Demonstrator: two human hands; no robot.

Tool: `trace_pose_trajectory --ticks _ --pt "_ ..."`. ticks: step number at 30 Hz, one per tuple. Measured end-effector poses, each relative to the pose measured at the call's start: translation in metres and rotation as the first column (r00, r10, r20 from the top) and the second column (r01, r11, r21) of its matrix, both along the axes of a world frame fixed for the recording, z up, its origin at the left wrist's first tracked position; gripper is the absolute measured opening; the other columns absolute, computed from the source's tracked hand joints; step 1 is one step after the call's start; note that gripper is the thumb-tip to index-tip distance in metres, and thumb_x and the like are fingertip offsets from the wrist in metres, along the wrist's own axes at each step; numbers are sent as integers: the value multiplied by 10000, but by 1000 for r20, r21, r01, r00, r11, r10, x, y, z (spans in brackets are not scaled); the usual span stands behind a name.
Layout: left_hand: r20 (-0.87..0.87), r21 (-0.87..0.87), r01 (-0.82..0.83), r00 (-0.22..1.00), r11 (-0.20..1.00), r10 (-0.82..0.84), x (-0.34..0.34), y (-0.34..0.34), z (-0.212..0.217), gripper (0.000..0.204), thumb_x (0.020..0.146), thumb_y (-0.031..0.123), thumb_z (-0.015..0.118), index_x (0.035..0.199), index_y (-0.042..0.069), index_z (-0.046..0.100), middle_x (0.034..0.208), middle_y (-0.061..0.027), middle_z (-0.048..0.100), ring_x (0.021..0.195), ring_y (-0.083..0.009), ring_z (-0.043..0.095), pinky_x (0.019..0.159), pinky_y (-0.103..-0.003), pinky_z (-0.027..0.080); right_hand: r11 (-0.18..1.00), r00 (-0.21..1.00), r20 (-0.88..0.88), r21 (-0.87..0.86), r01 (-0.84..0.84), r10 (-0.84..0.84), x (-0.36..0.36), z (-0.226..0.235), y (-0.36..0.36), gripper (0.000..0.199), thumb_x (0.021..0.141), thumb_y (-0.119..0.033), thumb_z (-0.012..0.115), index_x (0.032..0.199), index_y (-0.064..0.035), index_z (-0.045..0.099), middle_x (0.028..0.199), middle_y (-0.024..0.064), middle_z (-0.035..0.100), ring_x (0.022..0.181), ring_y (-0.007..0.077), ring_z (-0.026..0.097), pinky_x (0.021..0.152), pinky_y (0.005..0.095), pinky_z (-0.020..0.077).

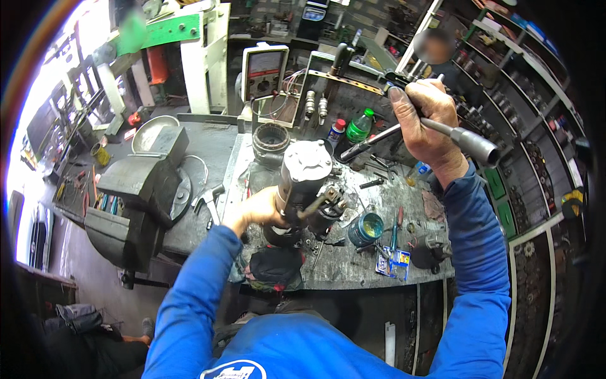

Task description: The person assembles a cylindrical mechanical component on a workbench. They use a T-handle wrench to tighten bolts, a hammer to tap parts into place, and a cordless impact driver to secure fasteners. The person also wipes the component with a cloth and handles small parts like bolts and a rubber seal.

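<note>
A starter motor (307, 165), a black cylinder with a silver end cap and a smaller cylinder on its side, stands upright on the workbench. My left hand (255, 211) is wrapped round its body from the left; the fingertips are hidden behind it. Raised over the right side of the bench, my right hand (426, 120) is closed round metal tools. A socket wrench (470, 142) sticks out of it to the right, its socket end pointing down. From its other side a metal bar (372, 143) slants toward the motor's top; whether it is a separate tool I cannot tell.
A large vise (136, 180) and a hammer (209, 201) are left of the motor. Behind stand a ring-shaped housing (271, 140), a green bottle (360, 128) and a meter (264, 72). A grease tin (366, 228) sits to the right. A person (434, 47) is beyond the bench.
</note>
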State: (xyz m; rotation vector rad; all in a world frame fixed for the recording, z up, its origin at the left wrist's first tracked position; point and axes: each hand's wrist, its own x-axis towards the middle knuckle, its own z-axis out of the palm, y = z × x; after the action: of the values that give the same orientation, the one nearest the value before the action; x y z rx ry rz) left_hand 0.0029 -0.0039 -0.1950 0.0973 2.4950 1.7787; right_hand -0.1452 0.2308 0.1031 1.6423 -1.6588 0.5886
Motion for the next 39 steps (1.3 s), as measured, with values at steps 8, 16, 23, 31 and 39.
trace_pose_trajectory --ticks 8,16,23,31,39 --pt "-95 -181 -357 934 916 345 42 33 -6 1237 678 292 953 1669 28 262 1622 -257 444 1516 -374 430 1256 -433 362 966 969 5 78 -246 246 -8 -4 -25 496 1044 -236 676 650 -62 432 630 71 376 624 264 386 692 394 368" --pt "-290 -322 -736 676 596 677 41 118 -40 1457 620 402 958 1698 -2 65 1669 -329 278 1608 -481 207 1274 -726 136 919 919 -91 133 -370 383 11 -11 -77 300 948 -245 785 724 -125 625 686 60 599 712 286 631 823 407 478" --pt "-334 -301 -665 745 684 578 41 92 -54 1390 606 395 929 1676 -20 144 1663 -300 296 1593 -464 229 1283 -719 99 864 878 -171 340 -372 446 23 6 -93 233 949 -236 772 821 -108 625 821 76 613 853 312 613 898 441 467" --pt "-368 -319 -532 832 784 415 38 43 -49 1225 631 366 951 1613 -11 324 1533 -282 498 1472 -465 443 1241 -556 354 929 994 -77 355 102 -80 60 6 -92 328 922 -342 822 799 -60 709 784 119 615 777 303 616 815 416 469" --pt "-217 -521 -257 962 814 165 1 -3 -20 1164 588 403 1016 1563 138 440 1548 -214 571 1452 -425 523 1167 -637 419 915 968 -160 327 235 -192 67 -4 -101 235 791 -358 810 757 -146 715 757 58 661 818 282 658 855 450 441"
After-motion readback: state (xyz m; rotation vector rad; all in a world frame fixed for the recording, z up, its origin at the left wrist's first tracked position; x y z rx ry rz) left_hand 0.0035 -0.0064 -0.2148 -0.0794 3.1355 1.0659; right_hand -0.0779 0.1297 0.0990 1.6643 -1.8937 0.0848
